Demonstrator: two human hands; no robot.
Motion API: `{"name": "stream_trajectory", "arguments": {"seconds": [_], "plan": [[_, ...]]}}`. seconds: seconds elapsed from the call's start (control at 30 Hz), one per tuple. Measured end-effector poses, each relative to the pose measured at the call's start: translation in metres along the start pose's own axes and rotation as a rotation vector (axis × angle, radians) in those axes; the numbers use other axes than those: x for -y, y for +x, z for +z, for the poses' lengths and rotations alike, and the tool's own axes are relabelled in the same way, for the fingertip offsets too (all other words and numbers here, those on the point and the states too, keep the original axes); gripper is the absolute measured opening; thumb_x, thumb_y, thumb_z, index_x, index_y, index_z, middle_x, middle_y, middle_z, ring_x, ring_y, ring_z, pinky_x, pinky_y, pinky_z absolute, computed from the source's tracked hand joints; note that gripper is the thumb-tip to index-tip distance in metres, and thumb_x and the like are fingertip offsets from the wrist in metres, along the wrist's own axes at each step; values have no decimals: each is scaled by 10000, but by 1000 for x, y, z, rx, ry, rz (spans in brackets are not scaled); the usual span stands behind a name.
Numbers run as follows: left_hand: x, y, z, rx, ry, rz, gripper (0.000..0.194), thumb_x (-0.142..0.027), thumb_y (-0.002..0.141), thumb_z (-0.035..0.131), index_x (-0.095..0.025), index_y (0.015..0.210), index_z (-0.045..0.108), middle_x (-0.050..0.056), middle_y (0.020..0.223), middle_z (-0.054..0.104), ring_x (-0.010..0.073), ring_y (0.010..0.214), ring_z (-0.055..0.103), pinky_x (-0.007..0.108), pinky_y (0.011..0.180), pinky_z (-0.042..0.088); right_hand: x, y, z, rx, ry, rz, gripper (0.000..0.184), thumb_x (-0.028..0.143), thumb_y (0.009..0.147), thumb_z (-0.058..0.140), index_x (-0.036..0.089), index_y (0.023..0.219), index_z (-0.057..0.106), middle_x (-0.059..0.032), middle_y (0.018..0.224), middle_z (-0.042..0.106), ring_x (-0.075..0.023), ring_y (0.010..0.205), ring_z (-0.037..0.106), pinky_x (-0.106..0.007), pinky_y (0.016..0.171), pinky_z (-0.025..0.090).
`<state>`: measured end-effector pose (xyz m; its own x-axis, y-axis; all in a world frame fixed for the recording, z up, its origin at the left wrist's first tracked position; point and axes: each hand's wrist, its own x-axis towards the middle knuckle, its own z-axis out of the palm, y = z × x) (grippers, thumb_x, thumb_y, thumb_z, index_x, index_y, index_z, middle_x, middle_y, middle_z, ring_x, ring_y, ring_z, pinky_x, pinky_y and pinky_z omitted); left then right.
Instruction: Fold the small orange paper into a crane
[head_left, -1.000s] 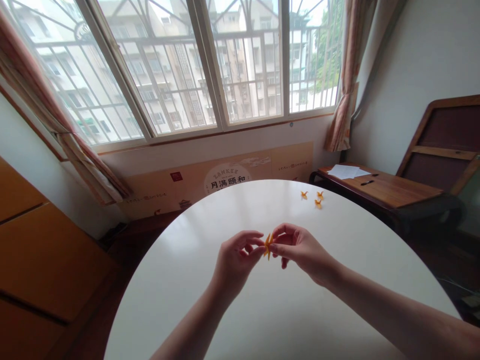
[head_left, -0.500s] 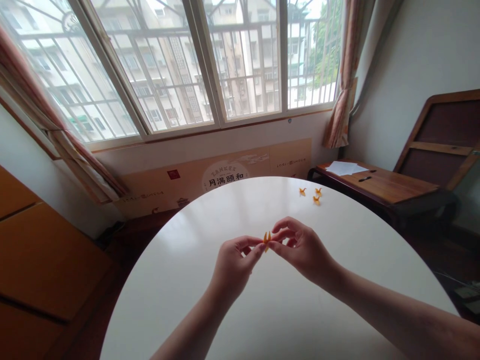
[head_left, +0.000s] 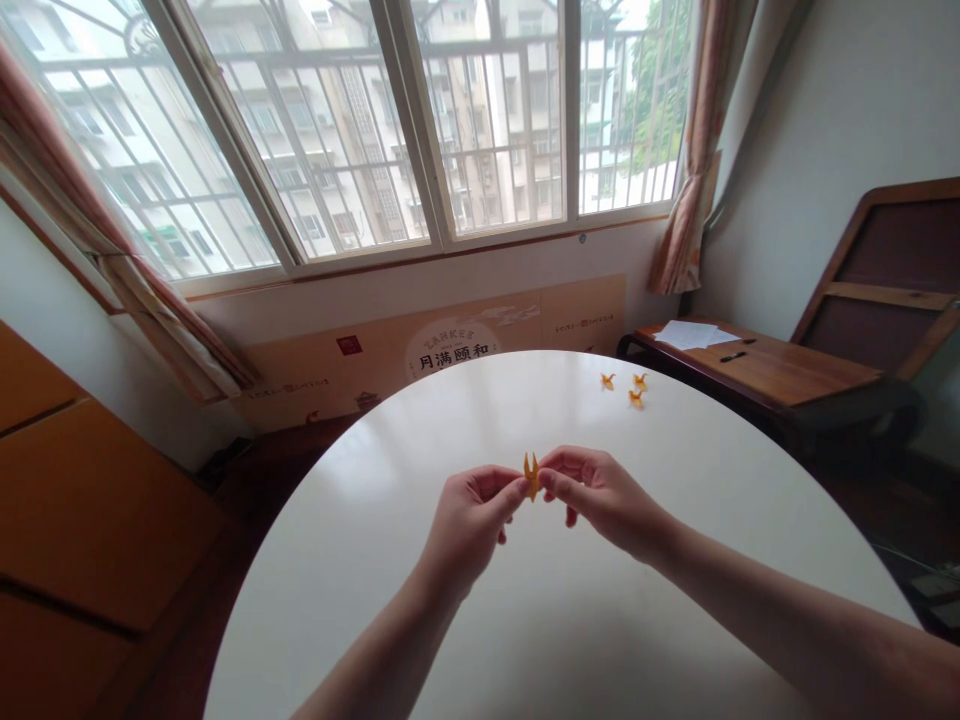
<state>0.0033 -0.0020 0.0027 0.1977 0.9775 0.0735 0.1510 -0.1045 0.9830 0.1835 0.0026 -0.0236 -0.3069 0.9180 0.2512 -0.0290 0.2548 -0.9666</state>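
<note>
Between my two hands is a small orange origami crane (head_left: 532, 478), partly folded, with two narrow points standing up and one point below. My left hand (head_left: 472, 515) pinches its left side between thumb and index finger. On the other side, my right hand (head_left: 600, 495) grips the right edge with thumb and forefinger, the other fingers curled beneath. The crane is held above the white round table (head_left: 360, 590). Farther back on the table stand three finished orange paper cranes (head_left: 636, 398), close together.
A wooden side table (head_left: 787, 370) at the right carries white papers (head_left: 694, 335) and a small dark object (head_left: 733, 357). Beyond the round table are a printed panel (head_left: 375, 365) and a barred window. An orange-brown cabinet (head_left: 90, 520) stands at the left.
My right hand has shifted its grip, its raised index finger coming down and its lower fingers curling under. More of the folded paper shows between the hands.
</note>
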Motion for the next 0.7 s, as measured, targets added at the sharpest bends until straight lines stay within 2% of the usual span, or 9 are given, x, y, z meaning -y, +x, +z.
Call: {"name": "stream_trajectory", "arguments": {"seconds": [0.17, 0.37, 0.53, 0.7], "plan": [[5, 1, 1, -14, 42, 26, 376, -482, 748, 726, -111, 798, 759, -13, 522, 540, 83, 443, 439, 175, 377, 360, 1, -2, 2, -33, -67, 3, 316, 464, 869, 666, 149, 878, 686, -51, 793, 666, -158, 718, 616, -189, 470, 489], [6, 1, 0, -13, 108, 103, 328, -435, 767, 710, -116, 826, 757, 44, 641, 648, 109, 501, 491, 187, 378, 411, 3, -3, 3, -32, -118, -27, 253, 399, 896, 632, 151, 865, 676, -38, 776, 658, -134, 685, 590, -181, 489, 464], [4, 0, 1, -13, 95, 129, 287, -410, 783, 708, -124, 768, 729, 6, 573, 591, 86, 453, 460, 177, 382, 388, 3, -4, 4, -22, -104, -33, 274, 427, 903, 636, 157, 901, 682, -44, 801, 669, -144, 706, 607, -185, 488, 476], [7, 1, 3, -48, 32, 86, 320, -430, 765, 729, -115, 818, 753, 2, 557, 584, 89, 466, 462, 178, 395, 391, -2, -4, 4, -19, -27, -10, 285, 441, 884, 668, 157, 916, 657, -51, 839, 668, -166, 769, 624, -189, 486, 500]]}}
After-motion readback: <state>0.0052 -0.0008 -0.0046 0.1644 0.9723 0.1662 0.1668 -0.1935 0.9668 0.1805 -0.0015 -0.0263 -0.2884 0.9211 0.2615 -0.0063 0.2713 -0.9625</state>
